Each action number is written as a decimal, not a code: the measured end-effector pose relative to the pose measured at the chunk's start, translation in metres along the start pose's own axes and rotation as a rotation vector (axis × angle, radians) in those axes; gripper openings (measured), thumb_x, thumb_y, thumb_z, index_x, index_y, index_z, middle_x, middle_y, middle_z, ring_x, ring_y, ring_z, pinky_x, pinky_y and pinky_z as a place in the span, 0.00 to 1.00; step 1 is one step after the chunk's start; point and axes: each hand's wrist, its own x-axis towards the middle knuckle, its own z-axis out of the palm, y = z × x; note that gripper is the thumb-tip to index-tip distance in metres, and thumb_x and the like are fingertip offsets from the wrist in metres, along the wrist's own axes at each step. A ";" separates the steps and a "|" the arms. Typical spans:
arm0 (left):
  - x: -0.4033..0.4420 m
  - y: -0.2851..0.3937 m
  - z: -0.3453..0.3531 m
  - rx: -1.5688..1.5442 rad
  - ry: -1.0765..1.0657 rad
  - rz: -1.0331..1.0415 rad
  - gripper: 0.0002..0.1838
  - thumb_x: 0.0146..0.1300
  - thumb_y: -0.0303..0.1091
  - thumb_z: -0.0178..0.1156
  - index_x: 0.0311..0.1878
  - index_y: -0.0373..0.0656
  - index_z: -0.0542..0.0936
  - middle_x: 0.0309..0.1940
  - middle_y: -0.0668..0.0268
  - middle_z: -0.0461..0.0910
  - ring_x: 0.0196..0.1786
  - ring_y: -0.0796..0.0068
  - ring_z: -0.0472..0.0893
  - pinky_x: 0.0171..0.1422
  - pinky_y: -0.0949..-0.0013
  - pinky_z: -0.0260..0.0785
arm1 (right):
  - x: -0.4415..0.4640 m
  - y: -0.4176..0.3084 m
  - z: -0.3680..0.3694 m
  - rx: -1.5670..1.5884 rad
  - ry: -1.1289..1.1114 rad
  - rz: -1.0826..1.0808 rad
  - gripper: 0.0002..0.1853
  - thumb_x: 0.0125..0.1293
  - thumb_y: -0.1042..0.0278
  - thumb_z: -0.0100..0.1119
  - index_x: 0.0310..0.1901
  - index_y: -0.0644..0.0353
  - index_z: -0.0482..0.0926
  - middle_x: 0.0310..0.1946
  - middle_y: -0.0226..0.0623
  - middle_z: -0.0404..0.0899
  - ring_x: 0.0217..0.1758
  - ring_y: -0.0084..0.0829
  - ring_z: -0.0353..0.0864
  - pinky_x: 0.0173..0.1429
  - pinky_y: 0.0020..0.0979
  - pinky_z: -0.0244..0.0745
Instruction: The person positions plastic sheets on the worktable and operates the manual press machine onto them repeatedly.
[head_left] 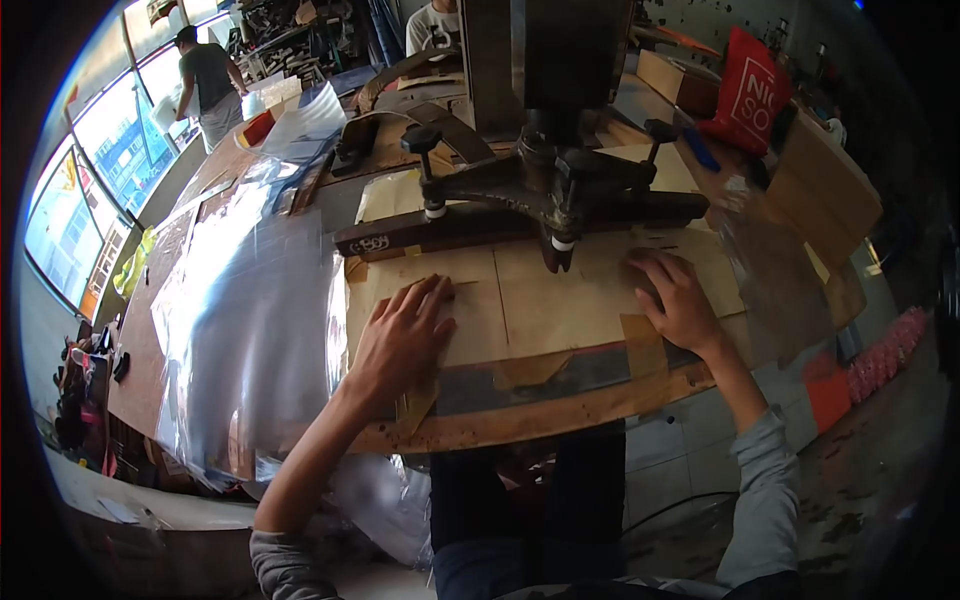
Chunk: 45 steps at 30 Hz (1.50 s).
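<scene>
My left hand [405, 335] lies on the left part of a cream-coloured flat sheet [545, 310], fingers stretched out. On the sheet's right side rests my right hand [677, 300], its thumb apart from the fingers. Neither hand holds anything that I can see. A dark line runs across the sheet between them, and brown tape [645, 350] sits at its front edge. Just beyond my hands, a dark metal bar [620, 212] of a press spans the sheet, under a bracket [500, 188] with black knobs. Whether the bar touches the sheet, I cannot tell.
Clear plastic sheets [250, 310] cover the left of the wooden table [490, 432]. More plastic [780, 290] and a cardboard box [825, 185] are at the right, near a red bag [748, 95]. The press column [565, 60] rises ahead. A person [210, 85] stands at the far left.
</scene>
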 end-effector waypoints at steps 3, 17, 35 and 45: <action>0.002 -0.001 -0.005 -0.134 -0.063 -0.078 0.29 0.64 0.40 0.59 0.67 0.43 0.68 0.57 0.58 0.73 0.59 0.58 0.72 0.63 0.57 0.63 | 0.002 -0.002 -0.003 0.003 -0.082 0.014 0.23 0.59 0.72 0.57 0.59 0.58 0.72 0.54 0.40 0.71 0.58 0.42 0.71 0.62 0.42 0.63; 0.010 0.014 -0.010 -0.255 -0.072 -0.163 0.21 0.51 0.21 0.62 0.50 0.46 0.79 0.42 0.64 0.75 0.49 0.59 0.73 0.57 0.59 0.65 | 0.010 -0.002 -0.009 0.007 -0.157 -0.057 0.27 0.56 0.68 0.62 0.60 0.58 0.73 0.57 0.39 0.72 0.55 0.40 0.70 0.63 0.46 0.59; 0.000 0.016 -0.021 0.228 -0.038 0.250 0.30 0.48 0.45 0.69 0.57 0.50 0.79 0.43 0.73 0.80 0.49 0.77 0.79 0.66 0.61 0.60 | 0.005 -0.017 -0.012 -0.101 -0.019 -0.218 0.13 0.50 0.77 0.63 0.40 0.57 0.84 0.33 0.27 0.80 0.39 0.27 0.76 0.50 0.37 0.67; -0.022 0.048 -0.046 0.065 -0.353 0.026 0.43 0.55 0.57 0.64 0.71 0.49 0.63 0.72 0.52 0.59 0.72 0.59 0.63 0.75 0.48 0.50 | -0.037 -0.051 -0.034 -0.214 -0.257 0.047 0.30 0.67 0.45 0.52 0.62 0.60 0.70 0.62 0.35 0.73 0.68 0.34 0.68 0.67 0.49 0.63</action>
